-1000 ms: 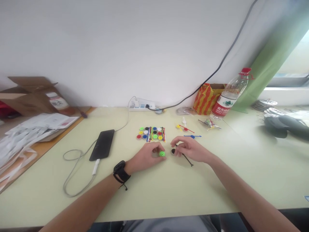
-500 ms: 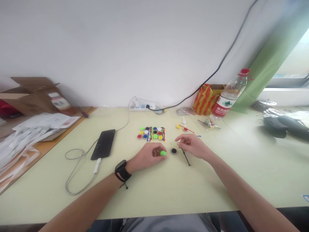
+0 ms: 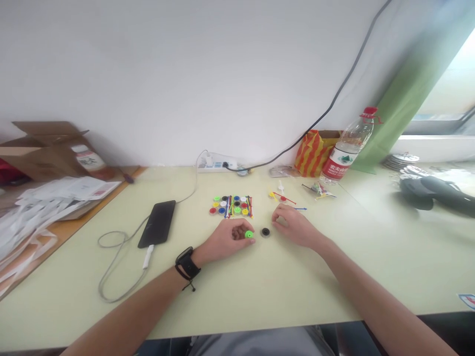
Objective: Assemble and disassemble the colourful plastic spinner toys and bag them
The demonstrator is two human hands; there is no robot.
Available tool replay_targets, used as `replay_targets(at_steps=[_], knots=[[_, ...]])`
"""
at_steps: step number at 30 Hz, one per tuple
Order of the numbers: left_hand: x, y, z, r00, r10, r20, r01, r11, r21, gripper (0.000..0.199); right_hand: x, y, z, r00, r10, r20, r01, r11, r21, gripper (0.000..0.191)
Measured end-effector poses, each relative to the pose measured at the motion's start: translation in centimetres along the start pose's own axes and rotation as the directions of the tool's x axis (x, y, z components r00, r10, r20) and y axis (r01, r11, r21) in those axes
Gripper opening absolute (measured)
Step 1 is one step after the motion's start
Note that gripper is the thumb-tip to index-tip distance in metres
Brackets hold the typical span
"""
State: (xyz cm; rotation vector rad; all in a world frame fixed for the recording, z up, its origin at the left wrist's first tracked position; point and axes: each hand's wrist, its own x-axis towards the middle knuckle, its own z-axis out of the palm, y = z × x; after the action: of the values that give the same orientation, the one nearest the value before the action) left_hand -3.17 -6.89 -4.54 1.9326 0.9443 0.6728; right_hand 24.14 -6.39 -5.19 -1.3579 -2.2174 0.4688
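Observation:
Between the thumb and fingers of my left hand [image 3: 230, 239] is a small green disc [image 3: 249, 235] with a hub in its middle. A black disc [image 3: 265, 232] lies on the table between my two hands. Just right of it, my right hand [image 3: 295, 225] rests low over the table, fingers curled and pressed together; what they hold, if anything, is hidden. Beyond my left hand, coloured discs [image 3: 237, 203] lie in rows with thin coloured sticks [image 3: 228, 206] among them. Past my right hand are a red stick [image 3: 285, 198], a blue stick [image 3: 300, 208] and a white piece [image 3: 281, 188].
A phone [image 3: 157, 224] with a charging cable [image 3: 111, 244] lies to the left. Along the wall stand a power strip [image 3: 218, 164], a striped bag [image 3: 313, 153] and a large water bottle [image 3: 345, 148]. A dark handheld device [image 3: 434, 193] is at the right.
My right hand has curled in and turned lower; the black stick that lay beneath it no longer shows. My left hand keeps the green disc in nearly the same place.

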Motion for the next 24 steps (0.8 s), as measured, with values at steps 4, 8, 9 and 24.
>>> replay_targets(at_steps=[4,8,9,24], knots=[[0.0,0.0,0.0,1.0,-0.012,0.013,0.012,1.0,-0.023,0.031,0.0,-0.1,0.2,0.999,0.02,-0.031,-0.021,1.0,-0.021,0.006],[0.0,-0.2,0.1,1.0,-0.018,0.018,0.018,1.0,-0.026,0.029,-0.1,0.2,0.3,0.999,0.012,-0.033,-0.014,0.998,-0.055,0.016],[0.0,-0.2,0.1,1.0,-0.018,0.015,0.018,0.999,-0.026,0.029,-0.1,0.3,0.3,1.0,0.0,-0.025,-0.001,0.998,-0.057,0.02],[0.4,-1.0,0.0,1.0,-0.012,-0.029,0.006,0.976,-0.216,0.033,-0.5,0.3,-1.3,0.981,-0.125,0.15,0.133,0.99,-0.042,0.011]])
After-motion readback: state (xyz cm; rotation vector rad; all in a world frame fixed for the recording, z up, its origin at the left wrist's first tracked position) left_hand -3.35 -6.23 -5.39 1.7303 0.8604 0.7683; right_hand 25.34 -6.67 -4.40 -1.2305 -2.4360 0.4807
